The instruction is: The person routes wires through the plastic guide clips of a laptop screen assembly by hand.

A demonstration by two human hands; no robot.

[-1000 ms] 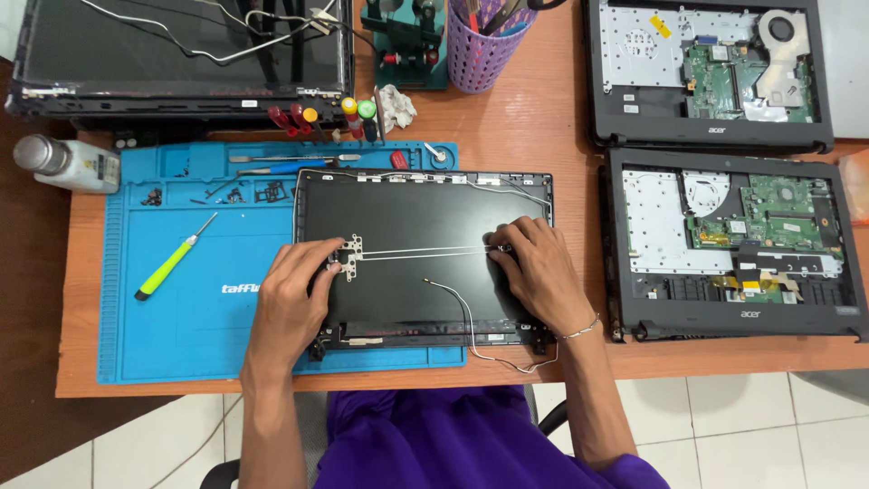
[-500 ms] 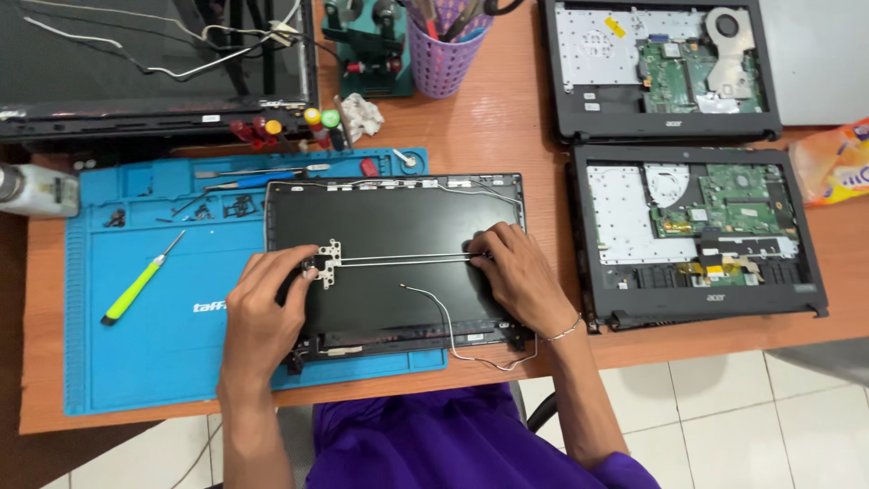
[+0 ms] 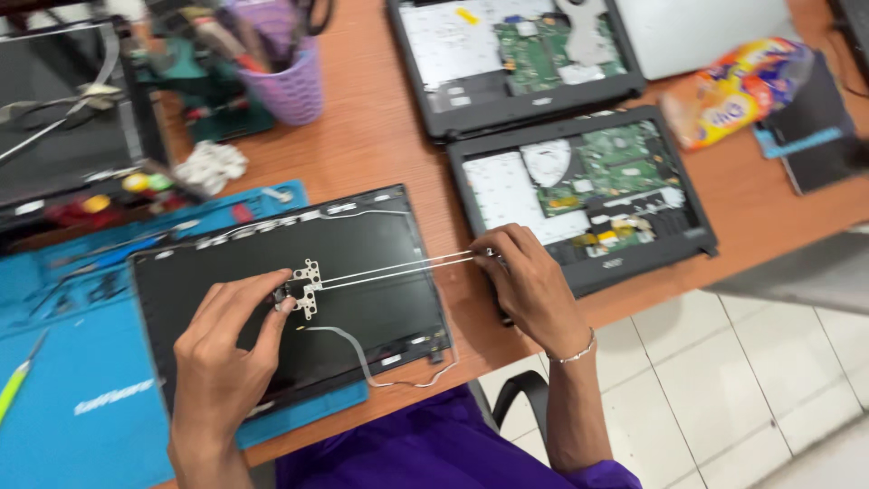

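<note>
A black laptop lid panel (image 3: 362,258) lies face down on a blue work mat (image 3: 81,398). Two thin metal hinge brackets (image 3: 389,268) with flat silver plates at one end stretch across it. My left hand (image 3: 226,349) pinches the plate end of the brackets. My right hand (image 3: 534,285) holds the other end, past the panel's right edge. A thin grey cable (image 3: 362,358) curls over the panel's near side.
Two opened laptop bases (image 3: 579,190) (image 3: 516,54) with bare green boards lie to the right. A purple pen cup (image 3: 290,77), a white rag (image 3: 210,167), a snack bag (image 3: 738,91), a yellow-handled screwdriver (image 3: 14,385) and another dark screen panel (image 3: 63,136) are around.
The camera has swung right and closer. My right hand has moved right, off the panel, drawing the bracket ends with it. My left hand stays at the plate end.
</note>
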